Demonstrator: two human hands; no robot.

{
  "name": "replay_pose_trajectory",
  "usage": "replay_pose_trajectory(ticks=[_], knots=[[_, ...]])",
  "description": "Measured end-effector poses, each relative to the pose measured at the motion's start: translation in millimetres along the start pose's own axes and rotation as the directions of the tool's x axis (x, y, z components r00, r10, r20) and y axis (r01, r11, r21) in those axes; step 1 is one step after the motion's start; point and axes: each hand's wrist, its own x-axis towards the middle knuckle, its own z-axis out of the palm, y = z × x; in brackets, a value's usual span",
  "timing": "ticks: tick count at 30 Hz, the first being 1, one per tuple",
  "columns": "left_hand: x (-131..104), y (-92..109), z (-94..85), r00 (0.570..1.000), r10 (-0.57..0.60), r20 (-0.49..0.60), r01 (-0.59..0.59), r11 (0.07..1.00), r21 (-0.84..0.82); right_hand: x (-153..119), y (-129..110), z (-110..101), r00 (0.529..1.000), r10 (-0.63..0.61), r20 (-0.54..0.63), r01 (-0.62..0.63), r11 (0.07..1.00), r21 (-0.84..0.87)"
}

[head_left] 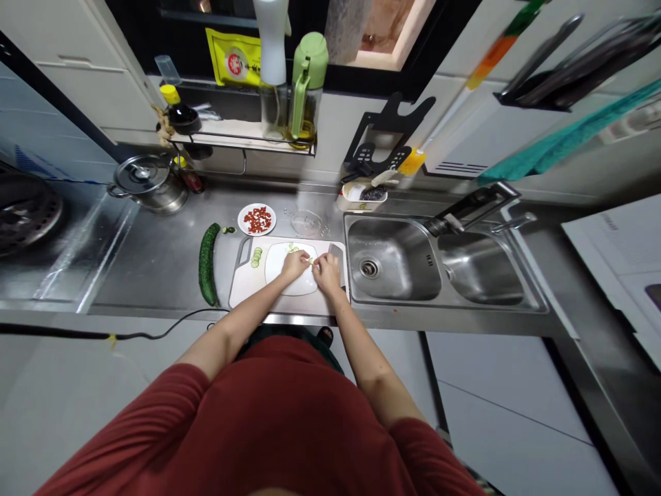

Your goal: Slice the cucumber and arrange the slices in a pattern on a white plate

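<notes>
Over a white plate (pixel 276 272) my two hands meet, their fingertips pinched together around a small pale green piece, which looks like a cucumber slice (pixel 310 261). My left hand (pixel 295 264) comes in from the left and my right hand (pixel 328 273) from the right; the fingers hide part of the piece. More pale green slices lie on the plate just behind my left hand. Under the plate is a cutting board (pixel 242 293) with a short row of cucumber slices (pixel 256 257) at its left. A long, dark green cucumber (pixel 207 265) lies left of the board.
Behind the board stands a small plate (pixel 242 222) of chopped red pieces. A double sink (pixel 392 293) adjoins the board on the right. At the back left is a lidded steel pot (pixel 155 189). A wall shelf (pixel 232 134) holds bottles above the counter.
</notes>
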Motion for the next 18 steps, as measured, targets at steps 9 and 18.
replay_pose_trajectory(ticks=[9, 18], knots=[[-3.4, 1.7, 0.3, 0.999, 0.047, -0.001, -0.047, 0.998, 0.041, -3.5, -3.0, -1.3, 1.0, 0.02, 0.006, -0.02, 1.0, -0.002], [-2.5, -3.1, 0.6, 0.997, 0.074, 0.007, -0.074, 0.996, 0.048, -16.0, -8.1, -6.8, 1.0, -0.005, -0.009, 0.004, 0.999, -0.052]])
